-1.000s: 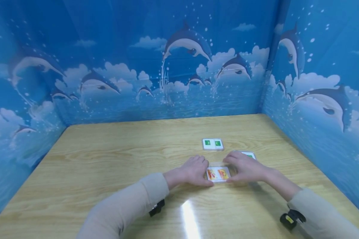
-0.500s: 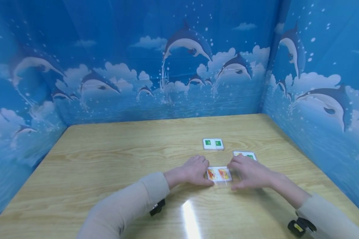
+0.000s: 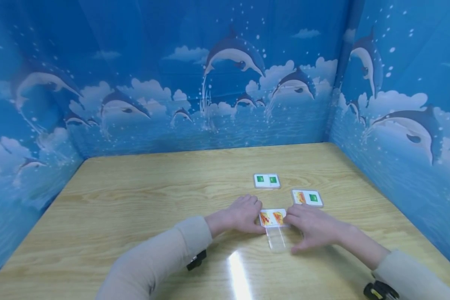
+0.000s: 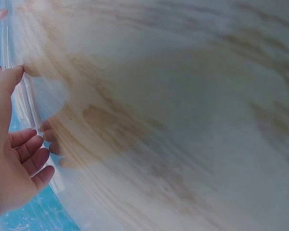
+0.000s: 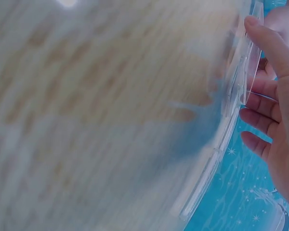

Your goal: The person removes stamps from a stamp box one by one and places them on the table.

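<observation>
A small clear plastic case (image 3: 271,218) lies on the table, showing two orange and yellow food pictures on white. Its clear flap (image 3: 276,239) extends from the near side toward me. With thumb at the near corner and fingers toward the far one, my left hand (image 3: 243,214) grips the case's left end. My right hand (image 3: 316,225) is at the right end, index fingertip over the case's edge and thumb spread just right of the flap. The wrist views show my left hand (image 4: 19,166) and right hand (image 5: 282,106) beside the clear plastic edge.
Behind, a similar case (image 3: 267,181) shows two green squares. Another case (image 3: 307,198), with one food picture and one green square, lies close beyond my right hand. A blue dolphin-print curtain (image 3: 210,104) borders the wooden table (image 3: 142,191).
The clear flap has swung from over the case toward me. My right hand has moved nearer and slightly right, uncovering the case at the right. My left hand has stayed put.
</observation>
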The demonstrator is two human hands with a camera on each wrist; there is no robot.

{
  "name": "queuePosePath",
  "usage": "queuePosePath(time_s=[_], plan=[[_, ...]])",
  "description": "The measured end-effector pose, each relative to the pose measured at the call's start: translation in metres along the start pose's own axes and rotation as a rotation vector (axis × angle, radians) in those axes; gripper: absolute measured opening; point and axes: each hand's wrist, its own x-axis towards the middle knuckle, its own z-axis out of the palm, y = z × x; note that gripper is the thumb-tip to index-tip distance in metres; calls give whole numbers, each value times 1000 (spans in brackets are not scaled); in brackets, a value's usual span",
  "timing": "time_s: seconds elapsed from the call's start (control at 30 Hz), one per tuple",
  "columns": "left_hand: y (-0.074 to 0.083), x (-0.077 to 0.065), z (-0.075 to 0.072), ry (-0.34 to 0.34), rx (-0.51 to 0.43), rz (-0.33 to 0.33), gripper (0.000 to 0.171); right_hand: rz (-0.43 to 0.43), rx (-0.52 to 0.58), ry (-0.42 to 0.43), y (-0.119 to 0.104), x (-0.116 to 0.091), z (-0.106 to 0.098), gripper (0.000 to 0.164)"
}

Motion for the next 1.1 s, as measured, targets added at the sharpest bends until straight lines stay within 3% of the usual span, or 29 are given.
queuePosePath(time_s=[0.2, 0.5, 0.87, 1.1], plan=[[-1, -1, 2, 7, 95, 22, 67, -19, 0, 2, 0, 0, 3, 61], [-4, -2, 3, -9, 76, 26, 66, -117, -42, 68, 1, 0, 8, 61], [-7, -1, 3, -15, 54, 42, 65, -98, -79, 16, -6, 0, 6, 70], [-6, -2, 0, -22, 81, 43, 65, -118, -114, 57, -7, -2, 9, 74]])
